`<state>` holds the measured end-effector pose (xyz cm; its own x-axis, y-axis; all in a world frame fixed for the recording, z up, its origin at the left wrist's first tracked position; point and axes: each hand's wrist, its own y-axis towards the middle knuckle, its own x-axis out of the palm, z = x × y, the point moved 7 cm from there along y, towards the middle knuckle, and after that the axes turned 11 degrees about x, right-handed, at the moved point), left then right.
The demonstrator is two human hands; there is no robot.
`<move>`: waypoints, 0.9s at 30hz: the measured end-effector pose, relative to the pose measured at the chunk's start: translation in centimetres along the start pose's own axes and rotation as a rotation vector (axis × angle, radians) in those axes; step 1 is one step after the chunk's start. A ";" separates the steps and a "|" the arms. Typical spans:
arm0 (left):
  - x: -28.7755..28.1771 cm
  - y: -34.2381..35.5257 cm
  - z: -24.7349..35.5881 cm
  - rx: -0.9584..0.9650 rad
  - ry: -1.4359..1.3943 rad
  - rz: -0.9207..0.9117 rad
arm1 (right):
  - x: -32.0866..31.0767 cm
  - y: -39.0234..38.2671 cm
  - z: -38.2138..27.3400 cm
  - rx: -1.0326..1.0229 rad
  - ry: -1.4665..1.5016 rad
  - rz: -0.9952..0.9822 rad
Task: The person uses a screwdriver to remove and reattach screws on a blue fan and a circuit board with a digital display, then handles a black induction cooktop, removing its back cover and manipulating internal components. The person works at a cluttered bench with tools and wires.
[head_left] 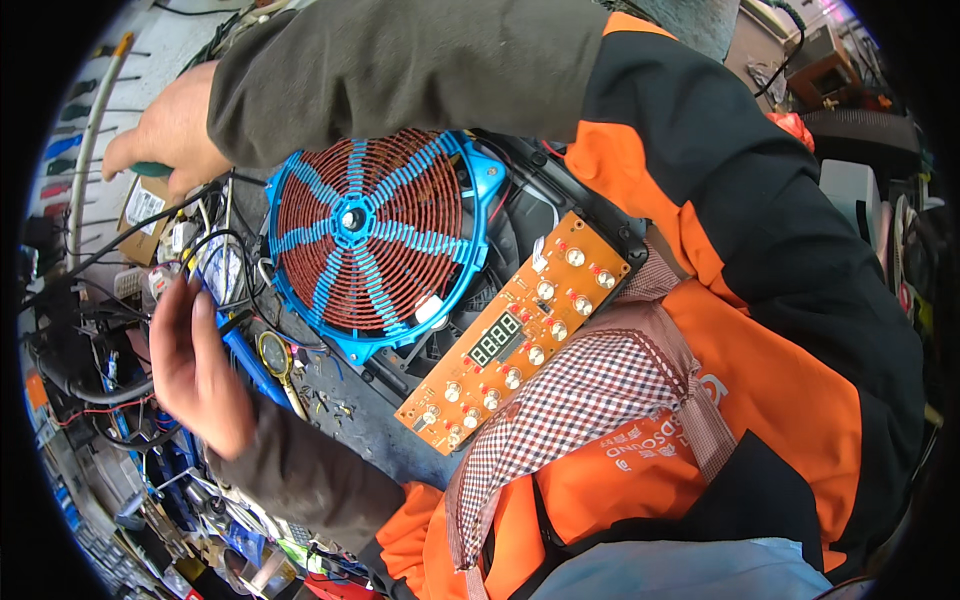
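Note:
My right hand (pixel 170 130) reaches across to the upper left, its fingers closed round a green-handled tool (pixel 150 168) beside a row of tools (pixel 62 146). My left hand (pixel 200 370) is raised lower on the left, fingers loosely bent and apart, with nothing visible in it. Between my arms lies an induction coil (pixel 320 200) of copper windings on a blue frame, in a black housing (pixel 505 280). An orange circuit board (pixel 480 400) with a digit display and round buttons lies diagonally at its right, against my checked apron (pixel 590 380).
Tangled cables (pixel 100 320), a cardboard piece (pixel 140 225) and a blue tool (pixel 245 355) crowd the left, near a magnifier (pixel 275 355). Cluttered small parts (pixel 230 540) fill the lower left. A grey box (pixel 845 200) and a black object (pixel 860 135) are at the upper right.

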<state>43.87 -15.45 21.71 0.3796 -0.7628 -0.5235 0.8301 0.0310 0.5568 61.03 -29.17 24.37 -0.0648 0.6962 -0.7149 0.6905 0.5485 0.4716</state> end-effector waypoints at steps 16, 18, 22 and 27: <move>-7.1 -28.5 1.9 -0.511 0.370 0.365 | 2.8 3.4 0.6 -0.270 0.392 -0.154; -5.8 -32.0 3.2 -0.655 0.409 0.398 | 1.2 1.5 0.9 -0.196 0.264 -0.091; -2.8 -36.4 4.7 -0.683 0.477 0.476 | 2.1 1.7 0.1 -0.254 0.382 -0.032; -1.8 -37.2 4.3 -0.523 0.764 0.614 | 1.6 3.1 0.9 -0.197 0.340 0.050</move>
<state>10.59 -18.03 4.68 0.7878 0.0691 -0.6120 0.4161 0.6729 0.6116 63.71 -26.75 24.22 -0.2925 0.8200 -0.4920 0.5496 0.5652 0.6152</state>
